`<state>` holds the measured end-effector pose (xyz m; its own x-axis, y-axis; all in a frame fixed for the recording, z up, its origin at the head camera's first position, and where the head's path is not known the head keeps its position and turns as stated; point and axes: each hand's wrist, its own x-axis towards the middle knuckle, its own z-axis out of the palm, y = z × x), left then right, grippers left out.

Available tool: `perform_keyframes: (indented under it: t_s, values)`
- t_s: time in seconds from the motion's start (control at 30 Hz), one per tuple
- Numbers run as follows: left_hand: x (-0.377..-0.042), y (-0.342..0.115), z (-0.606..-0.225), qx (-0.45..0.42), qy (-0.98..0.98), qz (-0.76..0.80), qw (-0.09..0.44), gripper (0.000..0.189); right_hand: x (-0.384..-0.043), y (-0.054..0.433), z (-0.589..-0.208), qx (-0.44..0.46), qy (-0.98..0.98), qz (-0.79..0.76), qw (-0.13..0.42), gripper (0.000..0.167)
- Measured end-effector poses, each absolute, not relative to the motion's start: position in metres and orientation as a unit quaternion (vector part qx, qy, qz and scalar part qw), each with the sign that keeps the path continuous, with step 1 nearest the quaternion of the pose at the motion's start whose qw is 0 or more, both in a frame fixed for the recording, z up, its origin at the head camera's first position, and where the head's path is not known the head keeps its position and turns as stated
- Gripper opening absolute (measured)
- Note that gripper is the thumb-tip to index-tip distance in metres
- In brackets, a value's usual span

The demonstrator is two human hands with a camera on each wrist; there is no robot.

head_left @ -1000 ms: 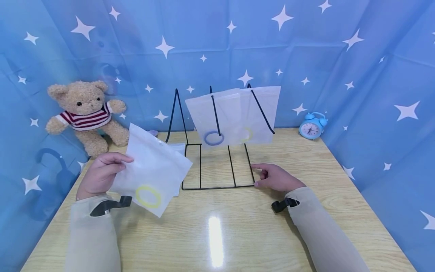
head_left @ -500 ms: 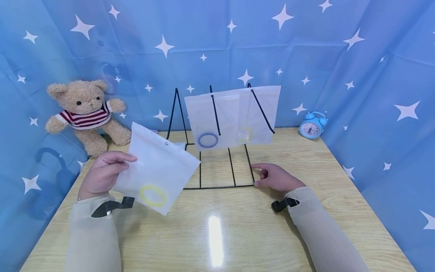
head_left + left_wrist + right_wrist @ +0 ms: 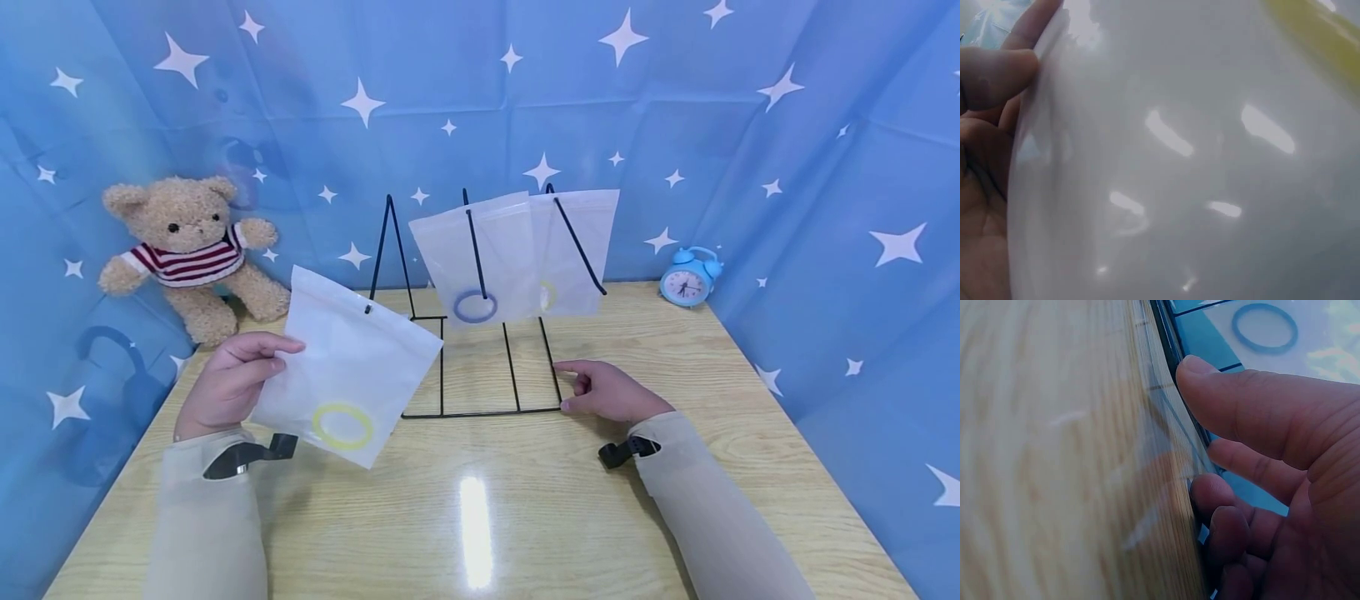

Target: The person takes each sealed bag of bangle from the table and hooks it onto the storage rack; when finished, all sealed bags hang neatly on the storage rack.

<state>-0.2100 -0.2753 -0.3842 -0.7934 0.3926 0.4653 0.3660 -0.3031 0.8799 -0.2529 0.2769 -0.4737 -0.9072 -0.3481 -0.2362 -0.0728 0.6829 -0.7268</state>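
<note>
My left hand (image 3: 232, 383) pinches the left edge of a translucent white zip bag (image 3: 341, 358) with a yellow ring showing near its bottom. The bag hangs tilted, and a black tip of the wire rack's left hook shows through the hole in its top strip. In the left wrist view the bag (image 3: 1166, 175) fills most of the picture, thumb on its edge. My right hand (image 3: 615, 392) holds the right front corner of the black wire display rack (image 3: 480, 414), thumb and index finger on the bar. Two similar bags, one with a purple ring (image 3: 476, 307), hang from its other hooks.
A teddy bear (image 3: 187, 250) in a striped sweater sits at the back left. At the back right stands a blue alarm clock (image 3: 686, 279). A blue star-patterned curtain (image 3: 480, 100) borders the wooden table (image 3: 570, 517) behind and on both sides.
The held bag has shifted right and slightly up, and the hook's black tip now shows through its hole. The purple-ring bag on the middle hook has swung left and back. My right hand stays put.
</note>
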Motion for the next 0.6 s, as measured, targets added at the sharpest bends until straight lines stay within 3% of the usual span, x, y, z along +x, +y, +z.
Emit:
perform_keyframes:
  t_s: [0.6]
  values:
    - [-0.216,-0.263,-0.391,0.255,0.618,0.743,-0.037,0.052,-0.252,0.277,-0.473,-0.112,0.897,-0.388,0.181,0.073]
